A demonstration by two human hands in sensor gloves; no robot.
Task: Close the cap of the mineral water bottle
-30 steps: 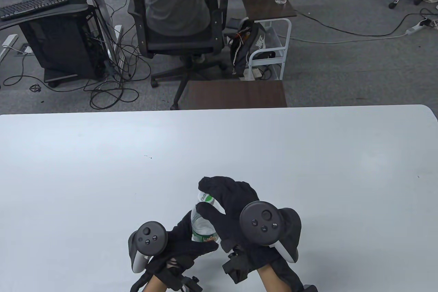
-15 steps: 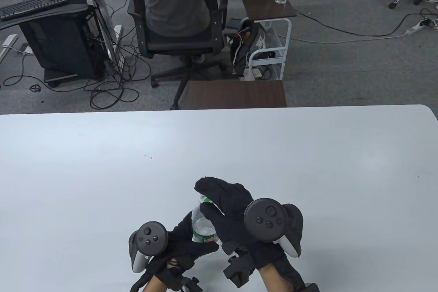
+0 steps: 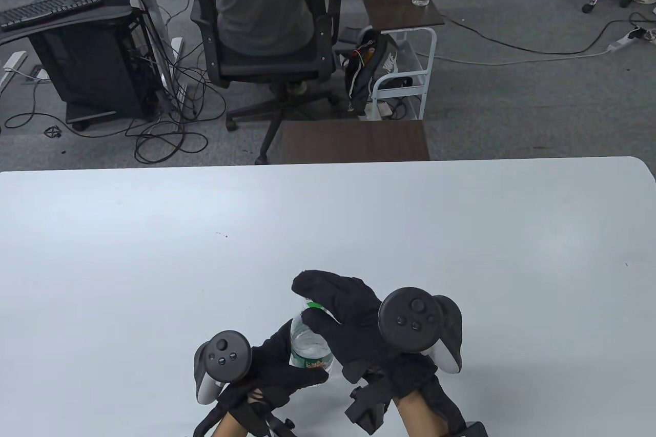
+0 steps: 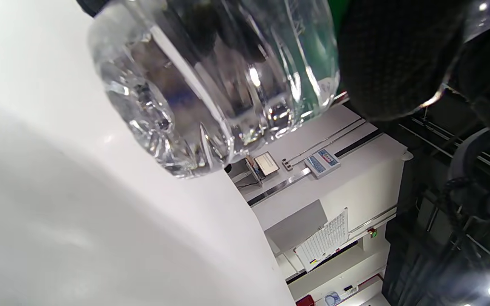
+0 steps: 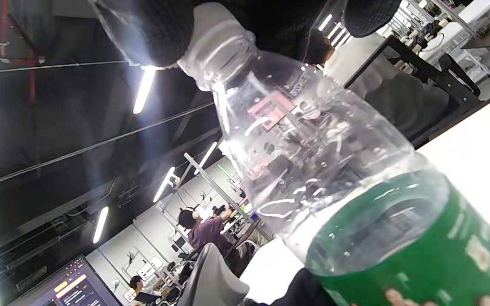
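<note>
A clear mineral water bottle (image 3: 307, 345) with a green label stands near the front edge of the white table (image 3: 154, 252). My left hand (image 3: 287, 362) grips its body; the left wrist view shows the bottle's base (image 4: 177, 127) just above the table and a gloved finger (image 4: 394, 55) on it. My right hand (image 3: 328, 304) covers the bottle's top from above. In the right wrist view its fingers (image 5: 155, 29) pinch the white cap (image 5: 215, 46) on the neck, with the bottle's shoulder (image 5: 313, 157) and green label (image 5: 419, 255) below. The cap is hidden in the table view.
Beyond the table's far edge stand a brown side table (image 3: 353, 140), an office chair (image 3: 266, 22) with a person seated in it, and a white rack (image 3: 405, 73). Cables lie on the grey floor.
My right hand has turned on the cap: its tracker has swung to the right and slightly down. The bottle has tipped a little nearer upright. The left hand has held still.
</note>
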